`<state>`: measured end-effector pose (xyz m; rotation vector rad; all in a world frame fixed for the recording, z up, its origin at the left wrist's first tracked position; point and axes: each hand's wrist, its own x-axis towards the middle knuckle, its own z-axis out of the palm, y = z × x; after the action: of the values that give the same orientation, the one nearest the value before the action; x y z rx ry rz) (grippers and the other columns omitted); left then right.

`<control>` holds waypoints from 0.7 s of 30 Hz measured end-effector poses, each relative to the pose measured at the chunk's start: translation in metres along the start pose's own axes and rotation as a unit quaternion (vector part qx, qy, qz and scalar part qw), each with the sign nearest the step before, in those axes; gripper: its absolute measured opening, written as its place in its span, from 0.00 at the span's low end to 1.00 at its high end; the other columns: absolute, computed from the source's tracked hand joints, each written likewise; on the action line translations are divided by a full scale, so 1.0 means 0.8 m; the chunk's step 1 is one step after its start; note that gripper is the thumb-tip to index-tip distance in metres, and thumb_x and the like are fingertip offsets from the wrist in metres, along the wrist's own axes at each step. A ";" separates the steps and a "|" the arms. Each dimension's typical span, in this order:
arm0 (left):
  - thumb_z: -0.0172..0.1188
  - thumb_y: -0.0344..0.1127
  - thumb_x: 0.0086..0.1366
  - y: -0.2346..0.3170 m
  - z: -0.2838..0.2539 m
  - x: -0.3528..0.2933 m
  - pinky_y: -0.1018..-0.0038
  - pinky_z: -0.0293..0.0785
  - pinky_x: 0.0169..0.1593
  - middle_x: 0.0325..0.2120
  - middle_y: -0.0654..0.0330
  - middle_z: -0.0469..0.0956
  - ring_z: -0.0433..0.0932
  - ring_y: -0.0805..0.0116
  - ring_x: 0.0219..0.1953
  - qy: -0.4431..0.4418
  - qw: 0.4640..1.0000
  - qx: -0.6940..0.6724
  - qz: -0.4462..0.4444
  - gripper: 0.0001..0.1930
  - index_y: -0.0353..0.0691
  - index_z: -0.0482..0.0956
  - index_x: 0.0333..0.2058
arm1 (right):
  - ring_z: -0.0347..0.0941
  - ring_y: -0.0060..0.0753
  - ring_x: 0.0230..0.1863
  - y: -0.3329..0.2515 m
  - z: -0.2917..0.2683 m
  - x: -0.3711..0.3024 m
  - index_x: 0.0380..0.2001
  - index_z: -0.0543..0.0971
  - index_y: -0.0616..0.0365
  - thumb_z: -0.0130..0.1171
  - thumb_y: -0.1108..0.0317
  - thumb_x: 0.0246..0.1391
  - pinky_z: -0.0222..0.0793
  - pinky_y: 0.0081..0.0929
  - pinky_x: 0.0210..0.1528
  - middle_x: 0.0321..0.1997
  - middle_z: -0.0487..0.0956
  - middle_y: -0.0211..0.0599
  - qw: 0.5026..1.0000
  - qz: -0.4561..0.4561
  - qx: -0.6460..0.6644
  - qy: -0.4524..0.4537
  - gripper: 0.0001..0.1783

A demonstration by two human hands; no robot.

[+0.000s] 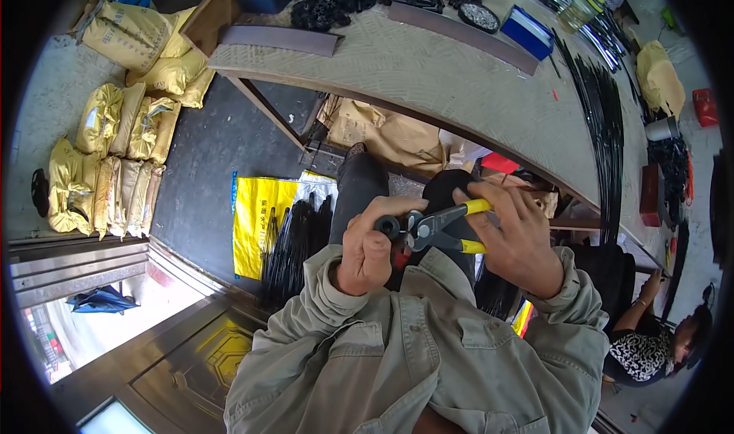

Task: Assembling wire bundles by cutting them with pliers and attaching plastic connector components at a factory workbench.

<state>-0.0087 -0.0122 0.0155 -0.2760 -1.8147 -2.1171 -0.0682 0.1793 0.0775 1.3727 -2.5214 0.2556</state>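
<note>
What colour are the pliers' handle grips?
The pliers' handle grips are yellow, shown best in the head view.

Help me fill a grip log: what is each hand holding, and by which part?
Right hand: metal pliers, by the yellow handles. Left hand: a black, round-ended piece in its fingers; exactly where along it is hidden.

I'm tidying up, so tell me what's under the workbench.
Under the workbench, crumpled brown packaging and something red show; whatever lies deeper is covered by its top and can't be seen.
</note>
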 end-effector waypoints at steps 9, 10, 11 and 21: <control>0.34 0.59 0.63 0.007 0.001 -0.004 0.83 0.64 0.27 0.31 0.58 0.74 0.70 0.78 0.24 0.016 1.000 0.008 -0.019 0.33 0.30 0.70 0.44 | 0.65 0.37 0.48 -0.003 -0.018 0.004 0.48 0.72 0.57 0.50 0.70 0.43 0.55 0.45 0.56 0.47 0.67 0.39 0.993 0.017 -0.108 -0.038 0.23; 0.34 0.59 0.63 0.007 0.000 -0.005 0.83 0.64 0.27 0.32 0.58 0.74 0.70 0.78 0.24 0.019 1.000 0.007 -0.024 0.34 0.30 0.70 0.44 | 0.65 0.37 0.48 -0.003 -0.020 0.007 0.47 0.73 0.57 0.50 0.70 0.43 0.55 0.45 0.56 0.47 0.67 0.39 0.993 0.013 -0.111 -0.030 0.23; 0.34 0.60 0.63 0.007 0.000 -0.006 0.84 0.64 0.28 0.32 0.59 0.74 0.70 0.78 0.24 0.021 0.999 0.005 -0.030 0.34 0.30 0.70 0.44 | 0.65 0.37 0.48 -0.003 -0.021 0.010 0.46 0.73 0.58 0.50 0.69 0.43 0.56 0.45 0.56 0.47 0.67 0.39 0.993 0.010 -0.114 -0.022 0.22; 0.29 0.64 0.61 0.004 0.000 -0.011 0.84 0.65 0.26 0.39 0.56 0.70 0.69 0.77 0.29 0.051 0.995 0.066 -0.050 0.37 0.31 0.68 0.43 | 0.66 0.39 0.41 -0.002 -0.037 0.018 0.40 0.74 0.59 0.52 0.68 0.41 0.62 0.39 0.46 0.44 0.67 0.41 0.986 -0.040 -0.154 -0.050 0.19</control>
<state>0.0011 -0.0111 0.0155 -0.0438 -1.9339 -2.0256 -0.0704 0.1753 0.1099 1.3849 -2.4466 -0.2157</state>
